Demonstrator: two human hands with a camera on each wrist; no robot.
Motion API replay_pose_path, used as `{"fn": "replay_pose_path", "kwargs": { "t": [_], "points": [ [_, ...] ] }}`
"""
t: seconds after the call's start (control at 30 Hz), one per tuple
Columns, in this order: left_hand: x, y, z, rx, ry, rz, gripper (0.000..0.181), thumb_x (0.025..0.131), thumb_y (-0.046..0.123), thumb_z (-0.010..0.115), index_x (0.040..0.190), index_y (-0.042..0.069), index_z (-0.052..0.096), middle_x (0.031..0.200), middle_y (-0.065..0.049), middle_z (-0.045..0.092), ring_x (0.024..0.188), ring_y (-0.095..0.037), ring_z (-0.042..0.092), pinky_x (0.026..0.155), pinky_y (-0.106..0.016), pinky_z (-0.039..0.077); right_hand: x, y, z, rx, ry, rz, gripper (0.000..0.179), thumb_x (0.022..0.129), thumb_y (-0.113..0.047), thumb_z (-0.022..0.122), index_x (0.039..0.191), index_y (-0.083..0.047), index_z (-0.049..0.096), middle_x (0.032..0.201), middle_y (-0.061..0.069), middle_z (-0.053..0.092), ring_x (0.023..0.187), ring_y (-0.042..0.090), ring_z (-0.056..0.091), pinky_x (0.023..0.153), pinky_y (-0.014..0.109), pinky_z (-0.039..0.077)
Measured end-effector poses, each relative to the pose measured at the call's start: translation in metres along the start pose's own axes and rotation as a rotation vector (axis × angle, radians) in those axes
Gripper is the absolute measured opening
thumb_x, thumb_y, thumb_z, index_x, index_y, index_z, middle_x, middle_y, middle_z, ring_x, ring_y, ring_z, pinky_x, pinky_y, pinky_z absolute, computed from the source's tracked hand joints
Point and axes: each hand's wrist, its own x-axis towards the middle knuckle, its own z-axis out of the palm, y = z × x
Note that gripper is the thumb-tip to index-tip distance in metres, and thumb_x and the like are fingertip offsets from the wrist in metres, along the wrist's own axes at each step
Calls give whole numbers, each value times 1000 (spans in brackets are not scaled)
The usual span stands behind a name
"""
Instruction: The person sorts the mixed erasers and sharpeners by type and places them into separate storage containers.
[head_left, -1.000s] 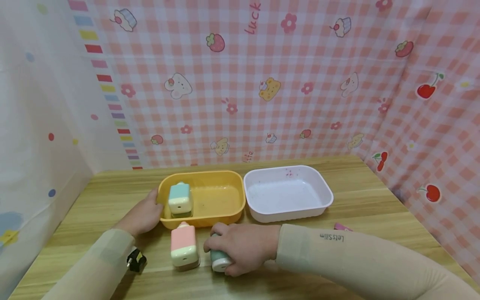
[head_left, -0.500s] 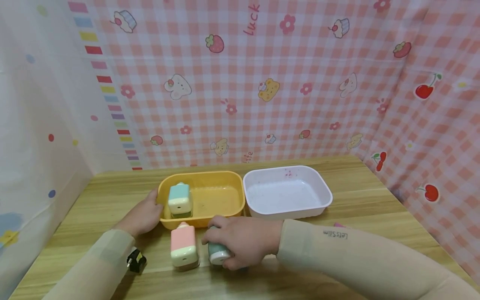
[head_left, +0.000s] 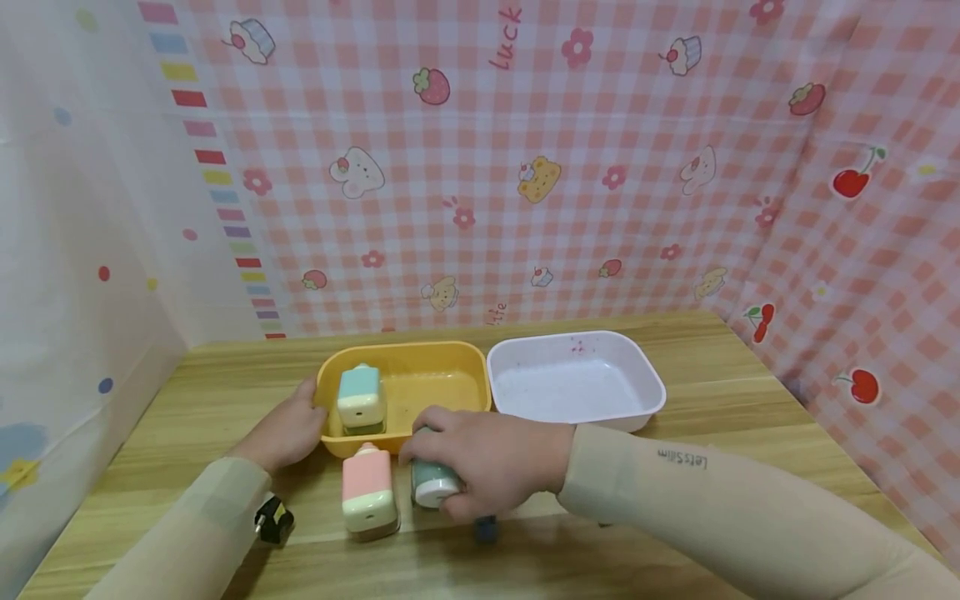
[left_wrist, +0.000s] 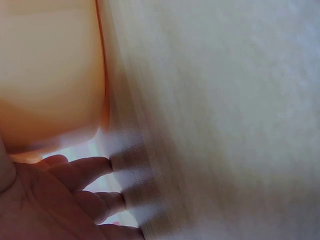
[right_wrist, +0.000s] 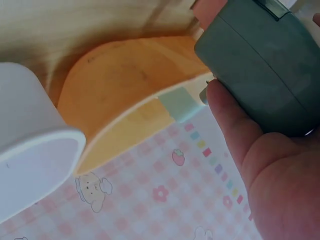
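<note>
My right hand (head_left: 498, 467) grips a green and white pencil sharpener (head_left: 435, 485) from its right side, in front of the yellow tray (head_left: 442, 346). In the right wrist view the sharpener's dark green body (right_wrist: 260, 70) fills the upper right. To its left, a pink and cream sharpener (head_left: 367, 492) stands on the table. A blue and cream sharpener (head_left: 360, 396) is inside the yellow tray, at its left end. My left hand (head_left: 285, 429) rests against that tray's left end. Its fingers (left_wrist: 87, 170) are extended beside the outer wall, tips touching the table.
A white tray (head_left: 577, 400) stands close against the yellow tray's right side. A small blue object (head_left: 486, 529) shows below my right hand. A black device (head_left: 273, 521) sits by my left wrist. Patterned cloth (head_left: 480, 233) hangs behind the table.
My right hand has moved away from me, toward the yellow tray, with the green sharpener in it. The small blue object has come into sight below it. My left hand has not moved.
</note>
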Motion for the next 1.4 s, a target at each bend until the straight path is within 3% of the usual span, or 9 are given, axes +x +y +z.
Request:
{"fn": "replay_pose_path", "kwargs": {
  "t": [0.77,1.13,1.4],
  "points": [
    [0,1,0,-11,-2,-4,64,109,19,28,166,-3,9,162,-34,37,144,-47,44,119,-72,32,12,5,-33,-39,141,28,61,92,-28,74,148,-23,51,146,4,47,107,12,59,89,21,54],
    [-2,4,-1,-2,-3,-2,63,110,19,28,166,-3,9,161,-35,38,142,-46,45,119,-71,34,35,21,-38,-41,195,109,60,96,-29,74,151,-22,50,152,6,45,115,16,60,96,28,56],
    [-3,4,-1,-11,-7,-20,63,110,19,28,166,-2,9,161,-35,38,132,-42,50,114,-69,39,51,32,-33,-89,222,106,57,98,-29,74,149,-22,52,149,5,46,117,16,59,100,29,55]
  ]
}}
